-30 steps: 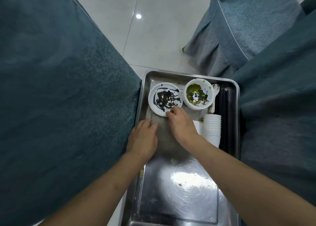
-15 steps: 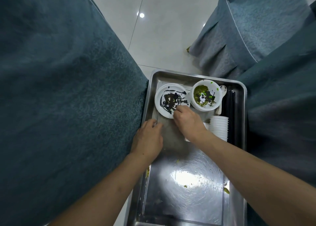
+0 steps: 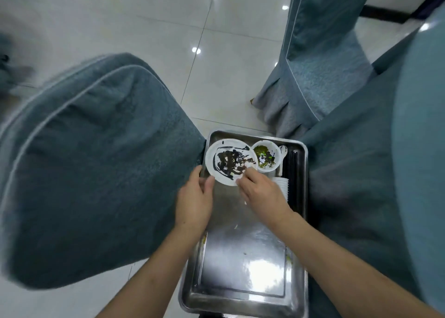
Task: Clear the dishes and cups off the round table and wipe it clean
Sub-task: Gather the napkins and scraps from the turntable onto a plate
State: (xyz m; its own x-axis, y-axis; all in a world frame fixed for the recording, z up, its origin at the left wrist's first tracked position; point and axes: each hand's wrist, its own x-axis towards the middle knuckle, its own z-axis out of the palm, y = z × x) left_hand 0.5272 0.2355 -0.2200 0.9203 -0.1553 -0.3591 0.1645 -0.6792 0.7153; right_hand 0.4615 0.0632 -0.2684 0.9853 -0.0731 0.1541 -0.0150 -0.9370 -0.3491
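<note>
A steel tray [image 3: 240, 257] lies below me between blue-covered seats. At its far end my right hand [image 3: 262, 195] pinches the near edge of a white plate [image 3: 231, 163] smeared with dark sauce; the plate is tilted up off the tray. My left hand [image 3: 195, 202] sits at the tray's left rim, fingers relaxed, thumb close to the plate's lower left edge. Right of the plate stands a white bowl [image 3: 266, 157] with green residue. A white spoon [image 3: 283, 150], black chopsticks [image 3: 292, 171] and a stack of white cups [image 3: 281, 185] lie along the right side.
A blue-covered chair [image 3: 96, 161] presses against the tray's left side. Blue cloth [image 3: 385, 173] hangs close on the right, and another covered chair [image 3: 313, 65] stands beyond. Glossy white floor tiles [image 3: 228, 65] stretch ahead. Food scraps dot the tray's near half.
My right hand has raised the sauce-smeared plate off the tray. My left hand has shifted slightly toward the plate's edge. My view has tipped up, showing more floor.
</note>
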